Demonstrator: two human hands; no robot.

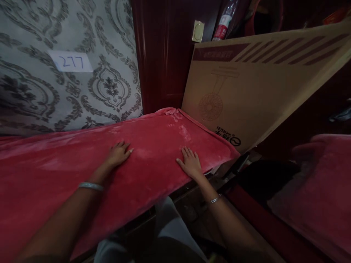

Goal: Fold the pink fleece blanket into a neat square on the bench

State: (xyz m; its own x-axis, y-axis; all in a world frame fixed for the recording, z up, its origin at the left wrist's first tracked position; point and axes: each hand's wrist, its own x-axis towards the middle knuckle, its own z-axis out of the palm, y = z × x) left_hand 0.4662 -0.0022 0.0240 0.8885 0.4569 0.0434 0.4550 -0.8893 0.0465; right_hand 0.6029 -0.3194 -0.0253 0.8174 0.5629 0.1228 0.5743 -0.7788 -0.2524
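Note:
A pink-red plush cover (pixel 153 160) lies spread over a long, bench-like surface along the wall. My left hand (pixel 118 153) rests on it near the middle, palm down, fingers apart. Farther right, close to the front edge, my right hand (pixel 190 162) also lies flat on the plush with its fingers stretched out. Neither hand grips anything. The cover looks mostly smooth, with lighter brushed patches and a few small folds at its far right corner. What lies beneath it is hidden.
A large cardboard box (pixel 233 87) leans at the right end of the cover. Behind are patterned wallpaper (pixel 109 84) with a paper marked 277 (pixel 71 62) and a dark red wood panel (pixel 164 54). A plastic bottle (pixel 223 25) stands behind the box. Another pink-red cover (pixel 323 182) lies at right.

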